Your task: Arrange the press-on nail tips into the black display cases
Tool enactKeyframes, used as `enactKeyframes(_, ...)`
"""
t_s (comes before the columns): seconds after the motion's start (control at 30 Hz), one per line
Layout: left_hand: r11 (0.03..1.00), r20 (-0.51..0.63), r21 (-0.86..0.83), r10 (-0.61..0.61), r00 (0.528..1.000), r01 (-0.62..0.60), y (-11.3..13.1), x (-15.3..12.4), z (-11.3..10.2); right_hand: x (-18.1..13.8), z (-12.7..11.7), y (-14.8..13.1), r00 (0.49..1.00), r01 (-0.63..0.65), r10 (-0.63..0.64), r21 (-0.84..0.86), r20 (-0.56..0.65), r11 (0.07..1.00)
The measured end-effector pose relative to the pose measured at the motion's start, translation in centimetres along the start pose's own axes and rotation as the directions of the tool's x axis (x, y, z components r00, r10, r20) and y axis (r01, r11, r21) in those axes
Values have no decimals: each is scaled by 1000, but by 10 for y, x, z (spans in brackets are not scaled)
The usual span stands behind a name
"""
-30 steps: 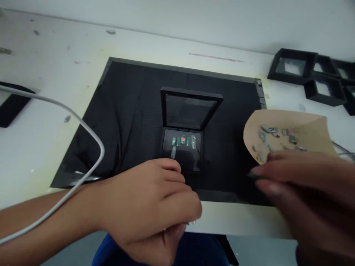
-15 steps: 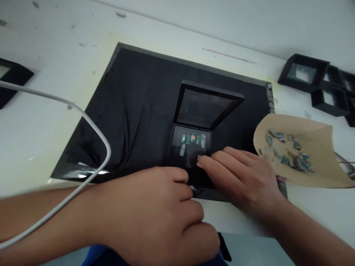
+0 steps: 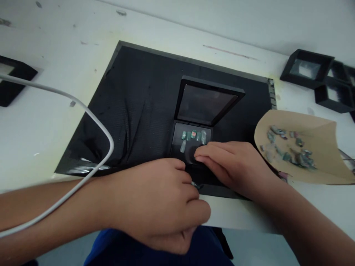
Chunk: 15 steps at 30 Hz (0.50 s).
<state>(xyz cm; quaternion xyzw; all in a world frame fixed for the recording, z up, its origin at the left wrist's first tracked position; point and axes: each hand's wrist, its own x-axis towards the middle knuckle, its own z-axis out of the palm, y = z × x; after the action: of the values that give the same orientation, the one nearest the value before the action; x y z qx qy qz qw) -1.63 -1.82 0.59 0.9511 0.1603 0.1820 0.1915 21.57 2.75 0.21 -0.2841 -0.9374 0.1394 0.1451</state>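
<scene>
Desk (image 3: 41, 125): white, running from the wall at its far edge to the person at its near edge. Black mat (image 3: 152, 85) lies on it, close to the near edge. Kraft-paper holder (image 3: 330, 136) sits beyond the mat's right edge, partly overlapping it, with a loose heap of nail pieces (image 3: 302, 159) inside.

Display case (image 3: 208, 105) stands on the mat, right of its middle and nearer the desk's near edge; lid raised toward the far edge, base flat. Progress, judged from layout: filling looks part-way. The row toward the far edge is laid out; the nearer row is only begun as far as visible; lid not closed; loose pieces in the holder unplaced.

Left hand (image 3: 158, 207): fingers curled into a fist, at the desk's near edge. Contents cannot be told. A small shiny piece (image 3: 196, 185) shows just past the knuckles; held or lying, unclear.

Right hand (image 3: 235, 162): thumb and forefinger pressed together over the base's near right part. Anything between the tips is hidden; contact with the base uncertain.

Press-on nails: five greenish ones in the far row, the middle nail (image 3: 193, 134) bearing a reddish motif; one pale nail (image 3: 183, 146) nearer, toward the left.
</scene>
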Motion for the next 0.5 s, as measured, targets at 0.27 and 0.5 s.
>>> enactKeyframes(0.27, 999, 23, 36, 5, 1000, -6, -4, 0, -1, -4, 10, -3, 981, -132, 146, 111, -127, 985)
enactKeyframes(0.5, 998, 11, 61, 7, 1000, -8, -2, 0, -1, -5, 12, 0, 981, -107, 131, 161, -142, 981)
